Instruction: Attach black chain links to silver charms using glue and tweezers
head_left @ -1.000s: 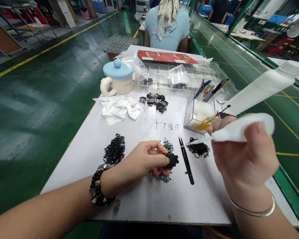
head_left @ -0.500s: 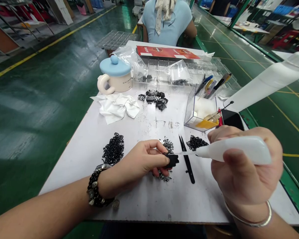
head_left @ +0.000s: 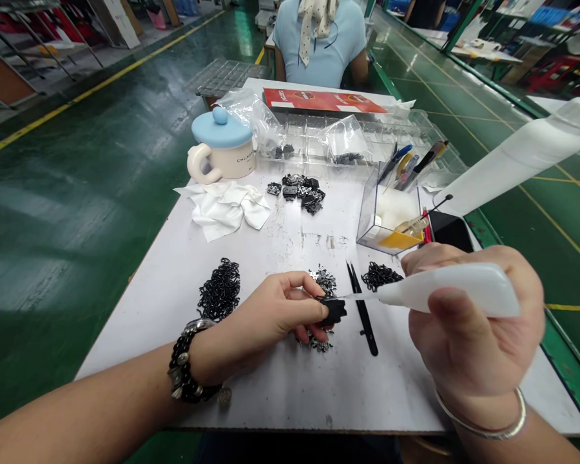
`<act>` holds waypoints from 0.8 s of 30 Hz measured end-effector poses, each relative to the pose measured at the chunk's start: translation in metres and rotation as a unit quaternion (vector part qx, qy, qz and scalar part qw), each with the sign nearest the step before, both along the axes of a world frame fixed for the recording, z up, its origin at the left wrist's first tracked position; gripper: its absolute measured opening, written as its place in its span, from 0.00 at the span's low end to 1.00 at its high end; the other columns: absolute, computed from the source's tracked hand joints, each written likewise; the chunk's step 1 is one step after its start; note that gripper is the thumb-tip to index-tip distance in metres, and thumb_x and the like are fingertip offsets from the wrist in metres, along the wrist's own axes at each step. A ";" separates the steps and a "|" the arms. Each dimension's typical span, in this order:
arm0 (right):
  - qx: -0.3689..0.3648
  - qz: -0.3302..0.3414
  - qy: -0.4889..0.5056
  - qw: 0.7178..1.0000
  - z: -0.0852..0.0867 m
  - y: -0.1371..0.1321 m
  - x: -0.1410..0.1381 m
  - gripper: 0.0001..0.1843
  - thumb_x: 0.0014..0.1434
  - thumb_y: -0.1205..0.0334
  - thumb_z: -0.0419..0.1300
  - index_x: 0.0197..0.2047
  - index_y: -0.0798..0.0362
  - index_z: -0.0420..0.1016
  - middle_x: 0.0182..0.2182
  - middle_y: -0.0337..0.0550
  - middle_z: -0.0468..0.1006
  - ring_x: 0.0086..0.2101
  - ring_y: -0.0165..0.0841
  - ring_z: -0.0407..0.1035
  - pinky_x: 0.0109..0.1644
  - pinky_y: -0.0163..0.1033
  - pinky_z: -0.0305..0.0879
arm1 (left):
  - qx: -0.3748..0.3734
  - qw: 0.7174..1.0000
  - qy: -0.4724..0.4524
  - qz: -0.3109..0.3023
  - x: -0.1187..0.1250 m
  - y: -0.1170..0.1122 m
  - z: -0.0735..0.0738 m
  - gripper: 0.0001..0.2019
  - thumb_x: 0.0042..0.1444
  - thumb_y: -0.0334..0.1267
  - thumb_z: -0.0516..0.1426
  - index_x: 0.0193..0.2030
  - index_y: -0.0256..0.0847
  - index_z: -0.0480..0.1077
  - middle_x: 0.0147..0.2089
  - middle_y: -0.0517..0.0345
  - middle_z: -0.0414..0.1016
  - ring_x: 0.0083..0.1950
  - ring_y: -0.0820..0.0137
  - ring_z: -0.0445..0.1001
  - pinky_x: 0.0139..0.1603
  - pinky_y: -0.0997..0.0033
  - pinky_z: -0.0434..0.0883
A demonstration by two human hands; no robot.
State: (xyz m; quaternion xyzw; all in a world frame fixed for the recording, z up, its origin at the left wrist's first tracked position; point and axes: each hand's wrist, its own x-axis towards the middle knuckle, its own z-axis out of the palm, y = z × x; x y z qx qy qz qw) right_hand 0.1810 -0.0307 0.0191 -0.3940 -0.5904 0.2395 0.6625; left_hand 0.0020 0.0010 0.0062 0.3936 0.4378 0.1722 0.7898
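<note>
Left hand is pinching 1 small black part between thumb and fingertips, low over the table. Right hand is clenching a white needle bottle like a pen, and its thin tip is touching the top edge of the black part (bottle contents not visible, so cannot tell if anything is coming out). Neither hand is released. The black part is hanging just past the left fingertips, above a small pile of black-and-silver pieces.

Tweezers are lying just right of it, untouched, with their tips pointing away from the person. A big pile of black loops is sitting left of the left hand, and a smaller pile of black loops is sitting right of the tweezers. Further up the table, 1 cluster of larger black parts is lying beside a crumpled white cloth. A clear tray is holding 2 plastic bags, with black parts in them.

Loose piles are looking largely unused, so plenty seems left. Finished count: cannot tell.
</note>
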 end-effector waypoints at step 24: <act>-0.046 0.020 0.043 0.998 -0.002 -0.010 0.002 0.08 0.53 0.59 0.63 0.32 0.50 0.67 0.23 0.37 0.67 0.24 0.32 0.60 0.31 0.44 0.57 | -0.002 1.000 -0.012 0.018 -0.001 -0.002 -0.003 0.07 0.46 0.32 0.59 0.30 0.38 0.63 0.21 0.60 0.75 0.24 0.75 0.75 0.21 0.83 0.63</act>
